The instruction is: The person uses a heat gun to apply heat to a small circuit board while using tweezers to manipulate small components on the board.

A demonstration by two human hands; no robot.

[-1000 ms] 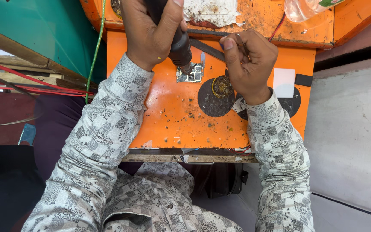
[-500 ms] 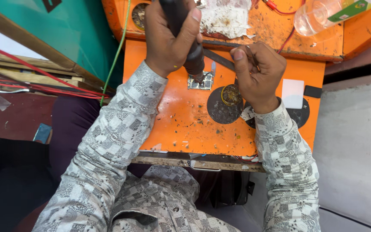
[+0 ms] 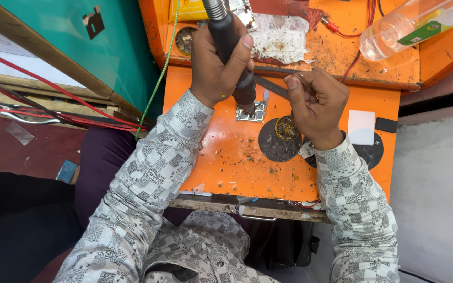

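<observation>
My left hand (image 3: 217,68) grips a black hot-air tool handle (image 3: 229,50) with a metal collar at its top, its nozzle pointing down at a small silver circuit board (image 3: 251,111) on the orange bench (image 3: 226,157). My right hand (image 3: 315,102) pinches thin metal tweezers (image 3: 276,89), whose tip reaches toward the same board. A small round tin of brownish paste (image 3: 287,128) sits just under my right hand on a dark round pad (image 3: 276,144).
A clear plastic bottle (image 3: 412,23) lies at the top right on the upper shelf. A stained white cloth (image 3: 279,36), red wires (image 3: 352,31) and a green wire (image 3: 158,78) are near. A white card (image 3: 362,127) sits right; a teal panel (image 3: 79,42) stands left.
The view has tilted so the bench sits lower in frame. Both hands stay on their tools over the small board.
</observation>
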